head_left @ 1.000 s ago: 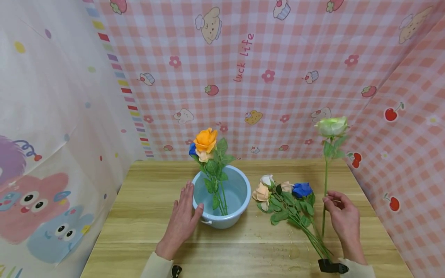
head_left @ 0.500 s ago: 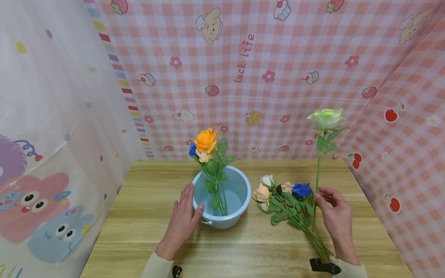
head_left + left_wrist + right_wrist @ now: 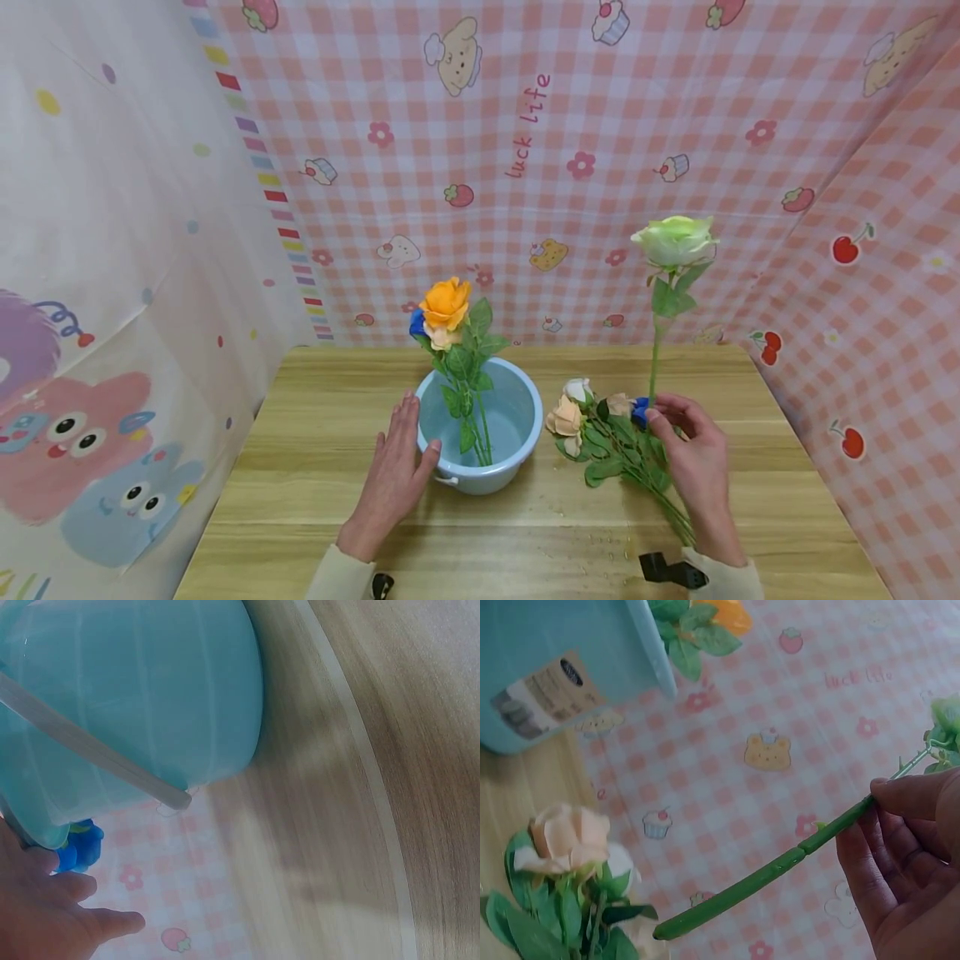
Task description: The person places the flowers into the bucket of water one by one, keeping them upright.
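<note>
My right hand (image 3: 693, 454) pinches the stem of a pale green rose (image 3: 677, 242), held upright above the table, its cut end (image 3: 664, 930) showing in the right wrist view. Straight fingers of my left hand (image 3: 393, 471) rest against the left side of a light blue bucket (image 3: 480, 479). Inside the bucket stand an orange rose (image 3: 446, 303), a peach rose (image 3: 442, 337) and a blue rose (image 3: 417, 322), leaning left. Below the held stem lies a bunch of roses, among them a peach rose (image 3: 565, 415), a white rose (image 3: 577, 389) and a partly covered blue rose (image 3: 640, 412).
Water drops (image 3: 592, 542) dot the wooden table (image 3: 300, 467) in front of the bunch. A checked cloth (image 3: 570, 108) hangs behind the table and another along the right; a white printed sheet (image 3: 150, 250) hangs on the left. The bucket's white handle (image 3: 97, 746) hangs down its side.
My right hand has moved left with the green rose, which is now higher and over the lying bunch. My left hand and the bucket have stayed in place.
</note>
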Motion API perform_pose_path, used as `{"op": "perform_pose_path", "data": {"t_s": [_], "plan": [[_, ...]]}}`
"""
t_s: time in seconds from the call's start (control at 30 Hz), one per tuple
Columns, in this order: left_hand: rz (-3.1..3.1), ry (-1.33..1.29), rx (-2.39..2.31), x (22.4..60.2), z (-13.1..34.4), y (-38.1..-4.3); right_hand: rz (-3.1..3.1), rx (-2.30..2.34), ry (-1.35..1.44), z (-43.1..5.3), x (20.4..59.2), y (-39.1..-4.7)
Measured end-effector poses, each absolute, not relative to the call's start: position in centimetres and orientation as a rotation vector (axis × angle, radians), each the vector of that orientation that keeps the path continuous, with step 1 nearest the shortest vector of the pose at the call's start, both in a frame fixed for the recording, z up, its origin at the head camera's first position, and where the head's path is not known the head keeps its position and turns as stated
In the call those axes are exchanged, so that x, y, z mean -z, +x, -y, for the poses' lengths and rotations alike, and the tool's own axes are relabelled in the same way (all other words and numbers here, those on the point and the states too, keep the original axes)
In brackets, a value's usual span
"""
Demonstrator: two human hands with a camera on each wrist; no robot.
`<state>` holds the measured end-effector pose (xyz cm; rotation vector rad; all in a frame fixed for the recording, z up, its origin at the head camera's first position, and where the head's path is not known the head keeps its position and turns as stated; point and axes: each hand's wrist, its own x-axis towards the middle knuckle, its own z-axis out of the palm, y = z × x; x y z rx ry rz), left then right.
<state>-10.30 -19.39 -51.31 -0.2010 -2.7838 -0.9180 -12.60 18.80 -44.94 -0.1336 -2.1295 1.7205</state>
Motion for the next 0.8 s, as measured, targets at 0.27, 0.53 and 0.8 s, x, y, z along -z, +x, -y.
{"op": "perform_pose_path", "data": {"t_s": [0.27, 0.53, 0.8], "plan": [[2.748, -0.221, 0.905, 51.5, 19.4, -10.3, 2.084, -1.773, -0.017, -16.7, 43.9, -12.5], [2.757, -0.217, 0.904, 51.4, 19.4, -10.2, 2.035, -1.822, 0.077, -14.4, 43.2, -12.7], [2.769, -0.206, 0.911, 51.3, 19.4, -10.2, 2.015, -1.876, 0.157, -12.6, 42.0, -12.9]]}}
